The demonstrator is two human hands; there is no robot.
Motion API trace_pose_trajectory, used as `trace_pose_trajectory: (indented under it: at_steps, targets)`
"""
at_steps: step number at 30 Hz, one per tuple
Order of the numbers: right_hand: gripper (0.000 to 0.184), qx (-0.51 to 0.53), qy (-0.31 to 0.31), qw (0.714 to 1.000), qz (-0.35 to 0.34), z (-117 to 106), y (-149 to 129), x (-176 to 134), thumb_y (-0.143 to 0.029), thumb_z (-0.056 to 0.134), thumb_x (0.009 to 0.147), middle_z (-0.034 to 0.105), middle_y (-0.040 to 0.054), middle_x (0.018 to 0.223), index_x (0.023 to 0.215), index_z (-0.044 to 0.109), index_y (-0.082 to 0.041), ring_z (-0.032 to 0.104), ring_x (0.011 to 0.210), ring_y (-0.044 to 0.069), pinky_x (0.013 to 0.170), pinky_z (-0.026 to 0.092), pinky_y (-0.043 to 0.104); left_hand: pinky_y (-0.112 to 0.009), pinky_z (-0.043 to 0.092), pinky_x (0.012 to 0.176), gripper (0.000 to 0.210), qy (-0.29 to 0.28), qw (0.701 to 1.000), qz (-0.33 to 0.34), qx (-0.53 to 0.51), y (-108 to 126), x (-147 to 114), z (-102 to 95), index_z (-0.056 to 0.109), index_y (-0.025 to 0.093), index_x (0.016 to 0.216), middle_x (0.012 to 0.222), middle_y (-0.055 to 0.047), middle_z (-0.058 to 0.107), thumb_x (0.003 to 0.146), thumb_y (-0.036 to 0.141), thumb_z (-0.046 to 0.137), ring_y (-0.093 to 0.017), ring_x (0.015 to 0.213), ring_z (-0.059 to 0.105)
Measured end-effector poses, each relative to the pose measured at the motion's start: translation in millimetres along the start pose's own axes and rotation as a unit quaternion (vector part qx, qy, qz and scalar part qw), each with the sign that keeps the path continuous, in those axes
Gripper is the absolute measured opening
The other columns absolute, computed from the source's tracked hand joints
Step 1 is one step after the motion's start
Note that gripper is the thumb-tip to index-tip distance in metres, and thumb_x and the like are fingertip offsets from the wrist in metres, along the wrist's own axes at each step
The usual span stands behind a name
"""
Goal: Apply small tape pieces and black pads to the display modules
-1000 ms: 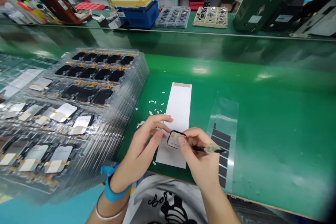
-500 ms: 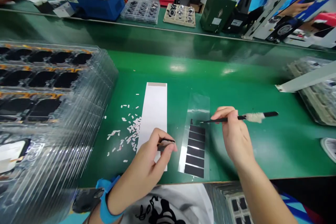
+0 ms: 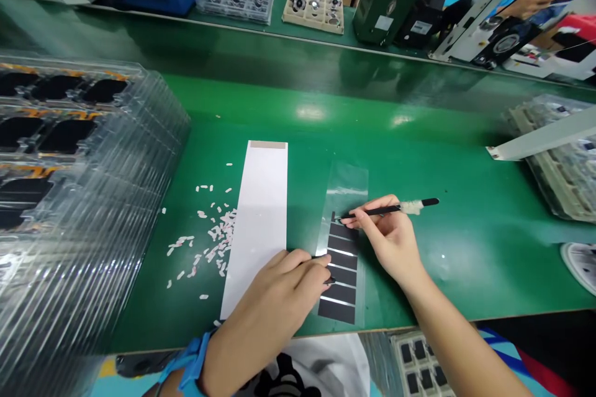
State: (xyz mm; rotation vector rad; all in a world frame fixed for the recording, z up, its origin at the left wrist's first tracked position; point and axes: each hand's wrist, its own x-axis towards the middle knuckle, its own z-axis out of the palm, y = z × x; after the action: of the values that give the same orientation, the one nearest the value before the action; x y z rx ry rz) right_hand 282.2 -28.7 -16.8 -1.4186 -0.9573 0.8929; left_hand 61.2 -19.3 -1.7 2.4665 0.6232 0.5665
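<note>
Right hand (image 3: pixel 395 240): fingers pinching a slim black tweezer-like tool (image 3: pixel 390 208) with pale wrap; tip toward 9 o'clock, at the upper patches of a clear plastic strip (image 3: pixel 348 183) bearing black rectangular patches (image 3: pixel 343 277). Contact unclear. Left hand (image 3: pixel 287 293), at 8 o'clock from right, fingertips over strip's left edge: curled round a dark-edged piece (image 3: pixel 330 281), mostly hidden. From left hand: white paper strip (image 3: pixel 261 211), 11 o'clock; scattered white bits (image 3: pixel 228 228), 10.
</note>
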Motion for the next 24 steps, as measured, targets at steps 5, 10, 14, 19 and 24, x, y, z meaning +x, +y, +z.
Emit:
trace_pose_trajectory:
  at_steps: [5,10,14,19,24]
  targets:
    - [0.039,0.007,0.010,1.000,0.003,0.1,-0.3,0.7,-0.048,0.081,0.078,0.066,0.0006,0.078,0.086,0.054,-0.021,0.074,0.065,0.018,0.068,0.066,0.030,-0.041,0.059,0.070,0.014,-0.003,1.000,-0.002,0.007,0.6,3.2,-0.4,0.058,0.014,0.102,0.103,-0.009,0.072,0.100,0.008,0.045,-0.025,0.090,0.063]
    - [0.038,0.004,0.011,1.000,0.010,0.2,-1.6,0.0,-0.047,0.082,0.077,0.067,0.0016,0.079,0.085,0.056,-0.021,0.074,0.065,0.019,0.069,0.067,0.032,-0.040,0.059,0.068,0.016,0.003,1.000,-0.002,0.008,2.3,5.9,-2.0,0.056,0.014,0.108,0.097,-0.008,0.072,0.102,0.011,0.042,-0.025,0.089,0.064]
    - [0.037,0.001,0.014,1.000,0.015,0.7,-3.8,-0.1,-0.048,0.082,0.077,0.068,0.0026,0.080,0.085,0.057,-0.021,0.074,0.066,0.020,0.069,0.067,0.032,-0.041,0.060,0.069,0.017,-0.007,1.000,-0.011,0.008,2.1,4.4,-2.2,0.056,0.014,0.108,0.097,-0.009,0.072,0.102,0.012,0.040,-0.025,0.090,0.064]
    - [0.037,0.002,0.016,1.000,0.020,2.8,-4.9,-0.3,-0.047,0.081,0.078,0.072,0.0040,0.078,0.084,0.056,-0.022,0.075,0.067,0.020,0.068,0.067,0.031,-0.040,0.060,0.069,0.016,-0.006,1.000,-0.013,0.016,3.0,4.7,-2.8,0.056,0.015,0.104,0.095,-0.009,0.071,0.101,0.011,0.042,-0.025,0.089,0.064]
    - [0.037,0.009,0.033,0.999,0.018,5.2,-3.3,-1.8,-0.047,0.079,0.080,0.073,0.0038,0.078,0.088,0.053,-0.023,0.075,0.065,0.021,0.061,0.066,0.030,-0.040,0.060,0.069,0.016,-0.002,1.000,-0.017,0.003,3.1,4.3,-1.3,0.056,0.015,0.106,0.095,-0.009,0.071,0.100,0.009,0.042,-0.025,0.089,0.064]
